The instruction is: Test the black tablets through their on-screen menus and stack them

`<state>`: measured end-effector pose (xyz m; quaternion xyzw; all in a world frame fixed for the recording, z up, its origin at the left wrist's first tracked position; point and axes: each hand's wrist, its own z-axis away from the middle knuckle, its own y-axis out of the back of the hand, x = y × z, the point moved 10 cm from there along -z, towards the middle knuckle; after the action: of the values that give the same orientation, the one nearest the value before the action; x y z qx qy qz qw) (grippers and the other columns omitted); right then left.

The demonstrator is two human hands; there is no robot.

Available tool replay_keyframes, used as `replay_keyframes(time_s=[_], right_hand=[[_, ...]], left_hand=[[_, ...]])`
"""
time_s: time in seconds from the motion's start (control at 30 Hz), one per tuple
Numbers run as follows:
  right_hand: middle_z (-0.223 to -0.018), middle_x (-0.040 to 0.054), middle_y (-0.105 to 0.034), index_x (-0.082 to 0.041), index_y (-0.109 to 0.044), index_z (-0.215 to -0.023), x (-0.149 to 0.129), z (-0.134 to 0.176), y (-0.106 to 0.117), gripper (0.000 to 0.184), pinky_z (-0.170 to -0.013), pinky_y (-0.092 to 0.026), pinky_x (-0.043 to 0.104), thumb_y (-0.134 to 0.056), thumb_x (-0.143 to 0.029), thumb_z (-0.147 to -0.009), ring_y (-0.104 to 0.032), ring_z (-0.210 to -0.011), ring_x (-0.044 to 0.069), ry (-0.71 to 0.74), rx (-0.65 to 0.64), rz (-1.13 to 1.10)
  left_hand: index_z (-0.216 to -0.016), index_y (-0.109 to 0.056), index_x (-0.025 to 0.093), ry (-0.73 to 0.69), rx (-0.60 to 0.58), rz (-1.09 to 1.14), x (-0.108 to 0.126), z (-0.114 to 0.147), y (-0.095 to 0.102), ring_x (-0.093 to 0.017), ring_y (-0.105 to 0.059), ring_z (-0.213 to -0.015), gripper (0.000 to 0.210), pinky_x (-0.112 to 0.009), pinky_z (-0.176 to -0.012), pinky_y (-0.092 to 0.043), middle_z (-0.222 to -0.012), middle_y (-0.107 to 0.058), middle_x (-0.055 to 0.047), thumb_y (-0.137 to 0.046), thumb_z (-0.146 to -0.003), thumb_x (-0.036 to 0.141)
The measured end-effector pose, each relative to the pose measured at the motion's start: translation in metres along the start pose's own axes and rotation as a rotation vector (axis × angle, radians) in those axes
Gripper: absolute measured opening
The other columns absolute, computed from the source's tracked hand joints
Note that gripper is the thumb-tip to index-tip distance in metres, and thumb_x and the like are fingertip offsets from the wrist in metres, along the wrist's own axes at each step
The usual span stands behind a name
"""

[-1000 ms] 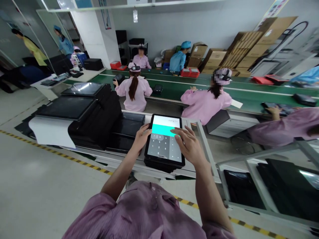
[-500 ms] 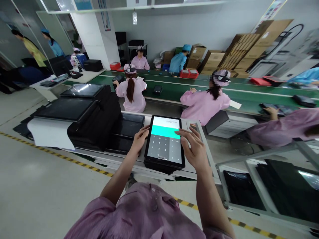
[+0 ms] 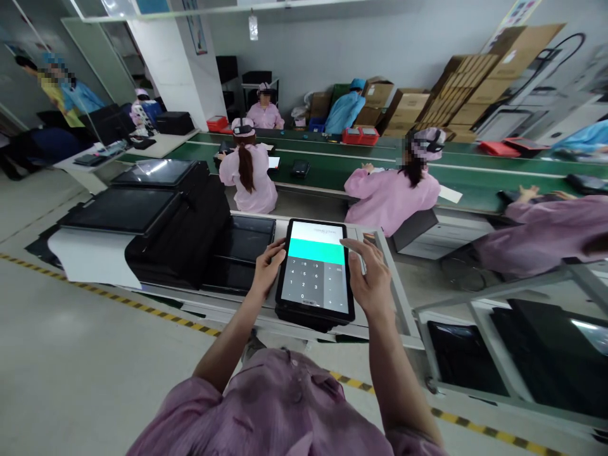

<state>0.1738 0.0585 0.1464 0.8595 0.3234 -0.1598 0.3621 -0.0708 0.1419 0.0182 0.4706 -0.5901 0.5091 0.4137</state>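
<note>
A black-framed tablet lies face up on a short stack of dark devices, its lit screen showing a calculator keypad beneath a turquoise band. My left hand grips the tablet's left edge, thumb on the near side and fingers partly hidden along the rim. Over the right side of the screen is my right hand, fingers apart, with the index finger stretched to the upper right edge of the display. Whether that fingertip touches the glass I cannot tell. Nothing is held in the right hand.
Left of the tablet, a black tray and stacked dark screens share the white bench. Metal rack with dark panels stands at right. Across a gap, co-workers in pink sit along a green conveyor. Cartons are piled behind.
My right hand has drawn back slightly, its index finger moving from the turquoise band up toward the screen's right edge. My left hand stays on the tablet's left edge.
</note>
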Motion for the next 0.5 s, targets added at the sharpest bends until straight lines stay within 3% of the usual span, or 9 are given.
replay_keyframes(time_s=[0.23,0.5], right_hand=[[-0.128,0.0086,-0.080,-0.026,-0.070,-0.132,0.010,-0.004,-0.007,0.035,-0.120,-0.051,0.056,-0.044,-0.041,-0.115,-0.072,-0.125,0.029,-0.054,0.025,0.004],[-0.130,0.0089,-0.079,-0.027,-0.071,-0.132,0.007,-0.015,-0.017,0.036,-0.121,-0.049,0.055,-0.042,-0.041,-0.115,-0.068,-0.133,0.030,0.012,-0.077,0.033]], left_hand=[[-0.109,-0.087,0.026,-0.049,0.045,-0.016,0.005,0.006,-0.002,-0.032,-0.062,-0.145,0.040,-0.052,-0.129,-0.040,-0.148,-0.072,-0.011,-0.074,-0.094,0.060],[-0.117,-0.085,0.027,-0.070,0.033,-0.038,0.005,0.008,-0.003,-0.030,-0.060,-0.146,0.043,-0.048,-0.129,-0.040,-0.148,-0.072,-0.009,-0.070,-0.097,0.062]])
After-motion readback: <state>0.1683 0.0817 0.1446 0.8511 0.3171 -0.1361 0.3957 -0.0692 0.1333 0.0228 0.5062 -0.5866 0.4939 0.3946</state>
